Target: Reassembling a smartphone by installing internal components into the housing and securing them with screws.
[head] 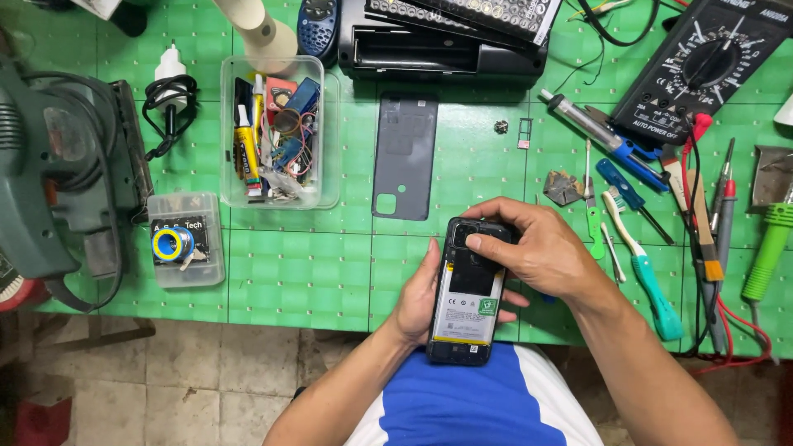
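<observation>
L hand (pixel 417 301) cradles opened phone (pixel 469 297), R hand (pixel 537 248) atop

- Phone (pixel 467 301): black smartphone, rear cover off, back facing up, held lengthwise over the near edge of the bench, camera end away from the person.
- Inside exposed: pale battery with labels and a small green sticker, black plate around the camera cluster at the top.
- Back cover (pixel 404 154): dark grey, lying flat on the bench, inner side up, beyond the phone, apart from it.
</observation>
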